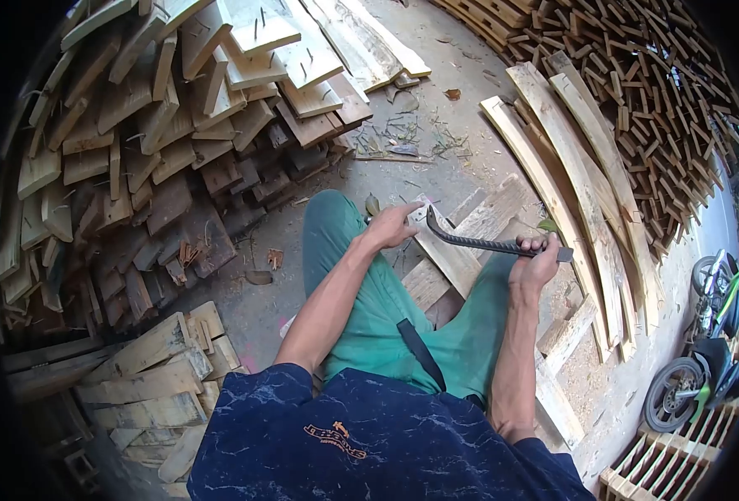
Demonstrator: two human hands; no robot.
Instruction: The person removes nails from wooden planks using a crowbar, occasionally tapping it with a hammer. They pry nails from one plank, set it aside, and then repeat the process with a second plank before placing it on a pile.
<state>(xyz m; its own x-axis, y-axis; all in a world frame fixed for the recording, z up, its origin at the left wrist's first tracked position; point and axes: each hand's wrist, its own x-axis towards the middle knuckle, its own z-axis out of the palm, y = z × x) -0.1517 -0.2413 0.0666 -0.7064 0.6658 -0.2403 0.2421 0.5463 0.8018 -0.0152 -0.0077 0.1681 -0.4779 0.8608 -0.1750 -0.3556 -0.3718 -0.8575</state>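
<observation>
A dark ribbed pry bar [478, 243] with a bent hooked end lies across the space in front of my knees. My right hand [536, 259] is wrapped round its straight end, above my right thigh. The hook rests at the far end of a short wooden board [446, 250] that slants between my legs. My left hand [392, 227] is at that same end, index finger stretched along it and the other fingers bent at its edge. Whether the hook touches a nail is too small to tell.
Stacked boards with nails sticking up [256, 37] rise at the left. Long curved planks [582, 175] lie to the right, before a big wood pile [637, 92]. Loose nails [444, 134] litter the floor ahead. A motorcycle [695, 359] stands far right.
</observation>
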